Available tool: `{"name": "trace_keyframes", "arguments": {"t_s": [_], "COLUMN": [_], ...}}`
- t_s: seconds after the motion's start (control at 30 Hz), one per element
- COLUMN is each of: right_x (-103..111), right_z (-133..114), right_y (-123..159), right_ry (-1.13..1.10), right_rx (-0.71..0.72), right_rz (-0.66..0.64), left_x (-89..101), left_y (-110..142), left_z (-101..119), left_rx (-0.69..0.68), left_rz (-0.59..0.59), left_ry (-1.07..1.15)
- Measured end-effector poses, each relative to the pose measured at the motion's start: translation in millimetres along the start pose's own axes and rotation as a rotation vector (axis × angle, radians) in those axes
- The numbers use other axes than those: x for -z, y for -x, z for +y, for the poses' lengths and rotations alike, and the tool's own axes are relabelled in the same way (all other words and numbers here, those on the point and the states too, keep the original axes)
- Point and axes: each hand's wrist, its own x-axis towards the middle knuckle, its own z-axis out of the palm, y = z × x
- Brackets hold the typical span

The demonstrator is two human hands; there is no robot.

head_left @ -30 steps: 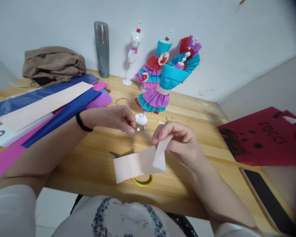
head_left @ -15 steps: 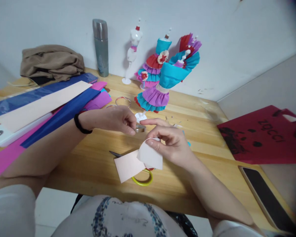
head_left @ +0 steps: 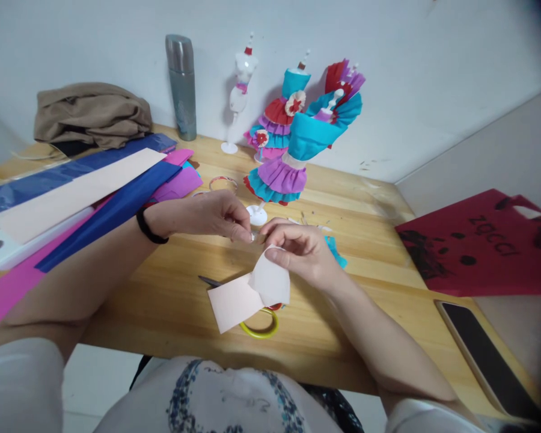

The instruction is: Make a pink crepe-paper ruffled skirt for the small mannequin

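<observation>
1. Tabletop [head_left: 162, 300]: pale wood, its back edge along the wall; the work lies at its middle, toward the near edge.
2. Right hand [head_left: 302, 252]: thumb and fingers closed in a narrow pinch on the upper end of the paper strip [head_left: 237, 300].
3. Left hand [head_left: 216, 216]: thumb and forefinger pinched on a small shiny piece [head_left: 255, 238]; the fingertips of both hands nearly meet.
4. The paper strip: pale pink, matt and straight-edged. Its left panel is smooth; its right end curls upward into the right hand, showing a whiter face and a rounded bend.
5. Scissors [head_left: 258, 334]: partly beneath the strip, a dark tip emerging at its upper left corner and a yellow handle loop on the side of the tabletop's near edge.
6. The small shiny piece: silvery, too small to identify.
7. Compared with one second earlier: the right hand has shifted leftward to the left hand; the strip's raised end has become a broad curl; a blue scrap [head_left: 336, 251], formerly hidden, shows right of the right hand.
</observation>
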Motion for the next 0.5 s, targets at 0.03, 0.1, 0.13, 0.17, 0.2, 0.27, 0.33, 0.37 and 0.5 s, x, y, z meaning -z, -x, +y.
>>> {"name": "trace_keyframes", "arguments": {"t_s": [0.03,0.1,0.13,0.17,0.2,0.27,0.33,0.37,0.5], "right_x": [0.0,-0.3,-0.4,-0.3,0.0,1.3,3.2,4.2,7.9], "right_z": [-0.2,-0.3,-0.1,0.0,0.2,0.8,1.8,2.6,8.3], "right_y": [0.4,0.9,1.0,1.0,0.9,0.5,0.0,-0.2,-1.2], "right_ry": [-0.002,-0.009,-0.011,-0.013,-0.011,-0.004,-0.003,-0.008,-0.054], "right_rx": [0.000,-0.003,-0.004,-0.006,-0.009,-0.015,-0.013,-0.007,0.001], "right_rz": [0.005,0.013,0.014,0.016,0.020,0.031,0.047,0.057,0.104], "left_x": [0.9,2.6,3.6,4.8,6.4,10.4,14.9,16.9,21.4], "left_y": [-0.1,0.5,1.3,2.4,3.9,7.3,10.1,11.2,12.1], "left_z": [-0.9,-2.8,-3.7,-4.7,-5.4,-5.7,-3.9,-2.6,0.5], "left_rx": [-0.007,-0.031,-0.042,-0.044,-0.036,-0.007,0.020,0.022,-0.001], "left_rz": [-0.014,-0.032,-0.026,-0.010,0.021,0.088,0.104,0.091,0.115], "left_ry": [0.007,0.023,0.033,0.044,0.060,0.093,0.078,0.056,-0.004]}}
